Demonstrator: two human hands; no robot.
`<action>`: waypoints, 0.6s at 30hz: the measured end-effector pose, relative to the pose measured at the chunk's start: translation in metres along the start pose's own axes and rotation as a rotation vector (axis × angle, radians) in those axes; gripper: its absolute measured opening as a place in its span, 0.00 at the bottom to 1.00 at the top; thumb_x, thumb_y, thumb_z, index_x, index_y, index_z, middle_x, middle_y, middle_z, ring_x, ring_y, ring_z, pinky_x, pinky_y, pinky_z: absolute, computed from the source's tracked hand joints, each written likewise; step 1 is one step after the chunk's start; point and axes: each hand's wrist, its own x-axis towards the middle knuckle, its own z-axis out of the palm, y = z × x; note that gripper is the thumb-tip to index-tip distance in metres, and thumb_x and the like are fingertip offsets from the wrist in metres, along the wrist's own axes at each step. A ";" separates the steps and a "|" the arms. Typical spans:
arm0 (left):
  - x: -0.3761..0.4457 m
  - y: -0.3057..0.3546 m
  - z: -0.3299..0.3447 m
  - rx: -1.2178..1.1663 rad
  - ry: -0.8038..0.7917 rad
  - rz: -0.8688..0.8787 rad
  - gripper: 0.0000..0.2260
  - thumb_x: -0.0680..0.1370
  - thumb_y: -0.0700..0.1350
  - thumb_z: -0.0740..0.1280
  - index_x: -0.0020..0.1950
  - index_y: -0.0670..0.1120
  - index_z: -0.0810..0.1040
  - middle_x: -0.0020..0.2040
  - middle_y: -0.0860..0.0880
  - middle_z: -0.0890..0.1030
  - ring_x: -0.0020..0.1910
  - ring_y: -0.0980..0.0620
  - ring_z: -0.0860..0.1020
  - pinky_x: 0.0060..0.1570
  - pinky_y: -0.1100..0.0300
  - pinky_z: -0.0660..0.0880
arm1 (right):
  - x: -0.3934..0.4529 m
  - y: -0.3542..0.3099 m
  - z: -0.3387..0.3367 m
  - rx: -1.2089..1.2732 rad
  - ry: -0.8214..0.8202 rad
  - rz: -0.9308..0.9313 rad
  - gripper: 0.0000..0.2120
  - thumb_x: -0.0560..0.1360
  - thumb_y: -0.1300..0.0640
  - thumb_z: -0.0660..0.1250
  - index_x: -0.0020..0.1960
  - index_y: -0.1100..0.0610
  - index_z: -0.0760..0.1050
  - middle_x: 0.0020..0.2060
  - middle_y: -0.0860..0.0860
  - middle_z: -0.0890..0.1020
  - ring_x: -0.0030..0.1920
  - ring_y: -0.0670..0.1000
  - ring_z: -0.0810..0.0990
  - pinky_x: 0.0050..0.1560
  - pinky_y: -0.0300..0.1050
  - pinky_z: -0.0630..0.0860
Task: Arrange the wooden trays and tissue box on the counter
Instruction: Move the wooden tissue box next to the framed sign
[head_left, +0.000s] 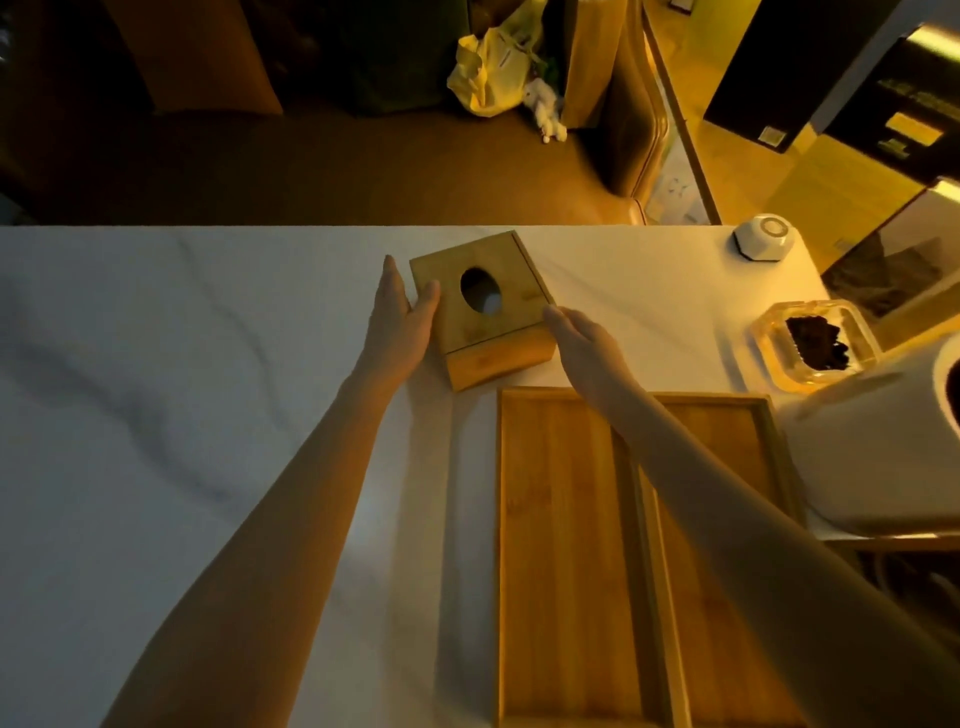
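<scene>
**Tissue box flanked by two hands, trays waiting nearer the body**

Largest first: white marble-look counter (156, 415), smooth and hard, likely slick under bare wood, so better slid than shoved. Plenty of bare surface out past the left hand (397, 317); crowded past the right hand (582, 343), with a glass container (810, 343) of dark contents and a small white faceted device (763, 239) further out near the far edge. Beyond the counter, a dim room in amber light, brown floor, a yellow bag (488, 73) lying there.

Next, two wooden trays (561, 545), side by side under the right forearm, between right hand and body. Rigid, flat, shallow-rimmed; probably light for their size, best gripped at the long rims, thumb over the edge.

Then the wooden tissue box (483, 312), between both hands, skewed to the counter edge, oval opening on top with something pale showing inside. Stiff, boxy, likely light and mostly hollow; lid seam on the near face suggests holding low on the side walls, not by the top.

Left hand flat and open, fingers extended, palm against the box's left wall, thumb resting on its top. Right hand open, fingertips at the box's near right corner, contact unclear. No closed grasp on anything.
</scene>
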 end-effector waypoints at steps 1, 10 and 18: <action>0.003 0.000 -0.003 -0.015 -0.024 -0.007 0.30 0.78 0.53 0.56 0.74 0.47 0.43 0.76 0.44 0.54 0.74 0.45 0.55 0.71 0.48 0.57 | 0.000 0.002 0.002 0.005 -0.004 0.004 0.24 0.79 0.46 0.52 0.69 0.59 0.65 0.67 0.57 0.72 0.66 0.54 0.69 0.60 0.45 0.64; 0.005 0.005 0.000 -0.343 -0.124 -0.126 0.16 0.80 0.47 0.53 0.68 0.51 0.61 0.62 0.46 0.72 0.57 0.50 0.73 0.50 0.56 0.75 | 0.003 0.004 0.004 0.069 -0.042 0.042 0.23 0.79 0.46 0.50 0.65 0.60 0.69 0.60 0.57 0.76 0.61 0.55 0.72 0.56 0.45 0.65; -0.010 0.022 -0.017 -0.292 -0.051 -0.064 0.16 0.79 0.49 0.57 0.67 0.50 0.64 0.65 0.44 0.72 0.61 0.46 0.74 0.56 0.50 0.76 | -0.012 -0.018 -0.007 -0.030 -0.012 -0.059 0.22 0.80 0.47 0.48 0.61 0.61 0.70 0.48 0.54 0.74 0.50 0.51 0.72 0.51 0.45 0.66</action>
